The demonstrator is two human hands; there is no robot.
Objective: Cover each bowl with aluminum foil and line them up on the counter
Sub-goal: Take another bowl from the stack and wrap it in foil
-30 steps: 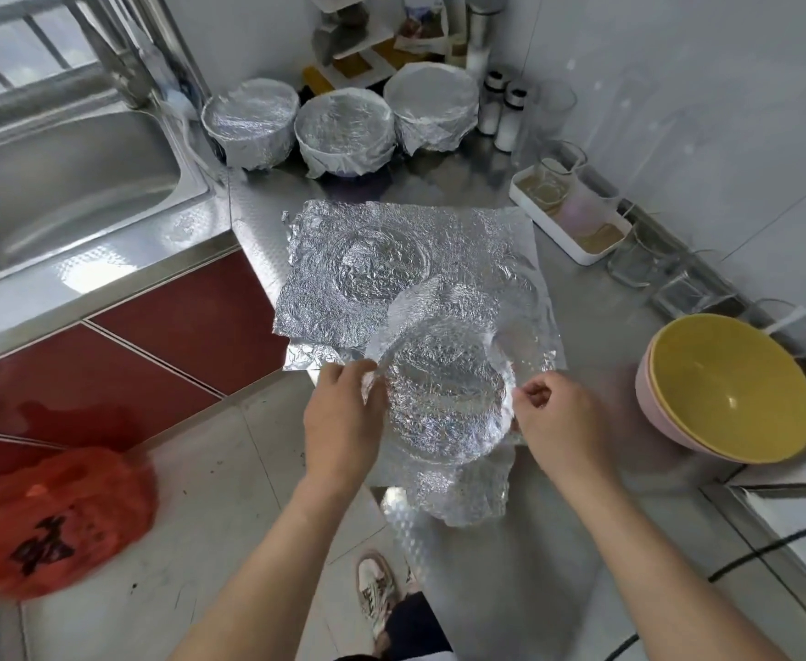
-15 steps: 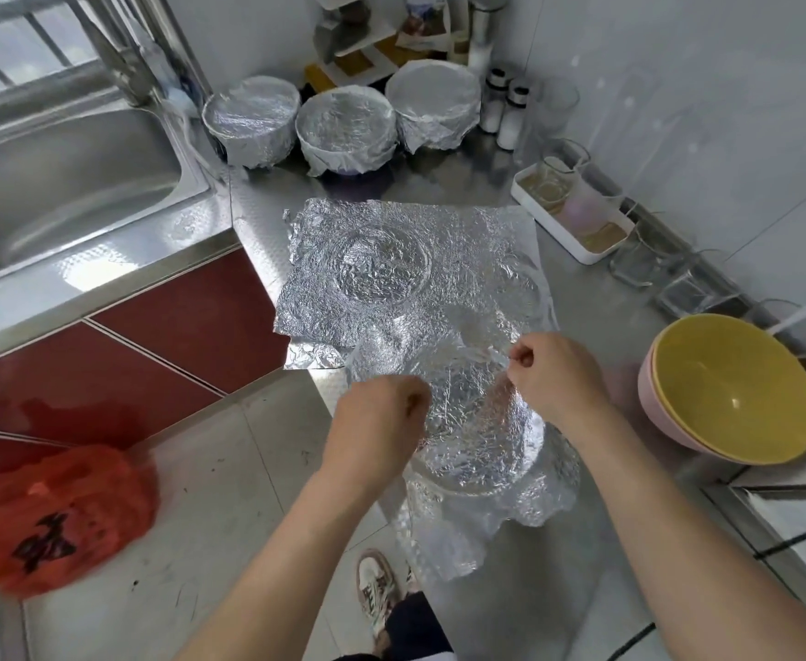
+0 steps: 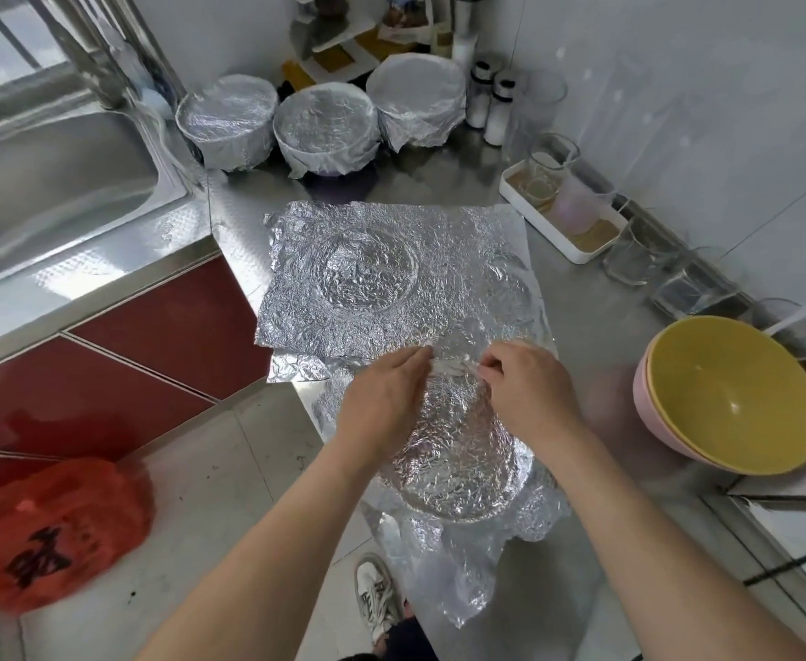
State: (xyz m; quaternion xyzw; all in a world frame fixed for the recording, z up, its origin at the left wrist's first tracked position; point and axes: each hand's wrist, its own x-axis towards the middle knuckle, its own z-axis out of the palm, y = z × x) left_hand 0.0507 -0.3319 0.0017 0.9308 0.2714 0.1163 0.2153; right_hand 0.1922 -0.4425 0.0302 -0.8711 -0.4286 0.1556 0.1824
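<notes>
A crumpled foil sheet with a round bowl-shaped imprint lies at the counter's front edge, its near part hanging over the edge. My left hand and my right hand meet at its far edge, each pinching the foil there. A second, flatter foil sheet with a round imprint lies just beyond. Three foil-covered bowls stand in a row at the back of the counter. A yellow bowl nested in a pink one sits uncovered to the right. No bowl shows under the sheet I hold.
A steel sink is at the left. A white tray with glasses and more glasses run along the right wall. Two shakers stand by the covered bowls. A red plastic bag hangs low on the left, above the floor.
The foil was lifted up in front of me a second ago; it now lies down flat over the counter edge. Both hands moved from its sides to its far edge, close together.
</notes>
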